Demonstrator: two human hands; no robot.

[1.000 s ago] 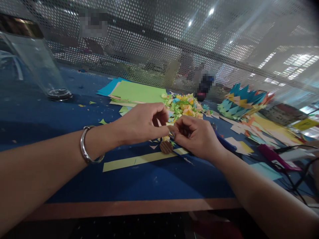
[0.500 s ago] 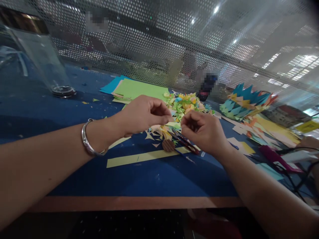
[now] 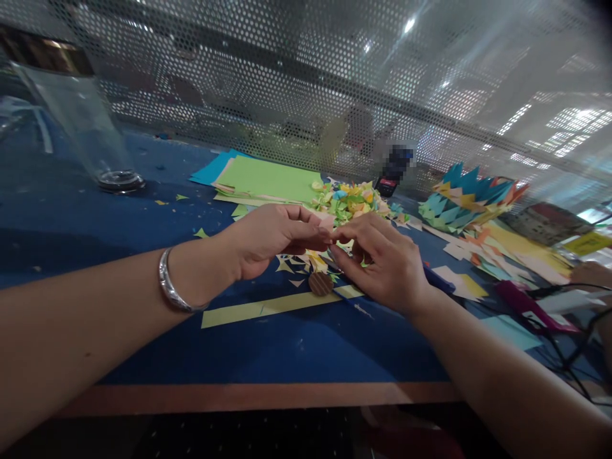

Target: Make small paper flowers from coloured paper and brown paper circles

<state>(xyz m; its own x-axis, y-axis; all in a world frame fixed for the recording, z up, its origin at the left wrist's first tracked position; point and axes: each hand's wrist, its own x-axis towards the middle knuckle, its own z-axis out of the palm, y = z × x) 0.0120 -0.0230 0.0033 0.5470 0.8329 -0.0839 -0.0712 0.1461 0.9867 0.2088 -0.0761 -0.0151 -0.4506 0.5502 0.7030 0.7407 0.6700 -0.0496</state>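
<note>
Pinching a pink paper between thumb and fingers, the left hand was nearly closed and held it above the worktop, with part of the sheet past the fingertips, probably to leave an edge exposed. The right hand met it there, thumb and index finger curled almost together at the same spot; the fingers hid the contact, so whether it too had hold of the paper could not be told.

Just below the hands lay a brown disc, at the far edge of a yellow strip, both perhaps put there for easy reach. A heap of small coloured papers lay beyond the fingers, likely gathered so that such light bits did not scatter. The stack of sheets lay flat near the screen, seemingly out of the way. The jar stood well to the left, and the spiky paper ring sat at the right rear, where arms presumably would not crush its points.
</note>
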